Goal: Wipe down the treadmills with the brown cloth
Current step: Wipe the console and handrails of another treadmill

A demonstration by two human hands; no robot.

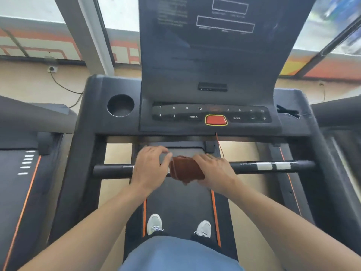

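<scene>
Your right hand point(213, 169) has its fingers curled over the folded brown cloth point(186, 170), pinning it against the black horizontal crossbar handle point(111, 170) of the middle treadmill. Your left hand point(150, 165) sits just beside the cloth's left edge, fingers bent and fingertips touching or nearly touching it; motion blur keeps me from telling whether it actually pinches the fabric or only steadies it.

The cloth looks folded into a thick pad, draped over the bar with a loose corner hanging below. Judge it as light, soft and floppy: it will bunch, unfold or slide round the tube if you hold only one edge. The best hold is probably a full wrap, palm on top and fingers under the bar, so the pad encircles the handle and you can drag it sideways. The bar looks smooth, so the cloth should glide easily; press firmly enough to clean rather than skate.

To the right along the bar are two pale tape-like bands point(273, 165), which may snag a loose fold. A thin red safety cord point(219, 145) hangs from the console close to your right hand; keep the cloth clear of it. Above sit the dark console panel with its red oval stop button point(215, 120) and a round cup holder point(120, 105). Your pale grey shoes point(154, 223) stand on the black belt, and neighbouring treadmills point(23, 173) flank both sides.
</scene>
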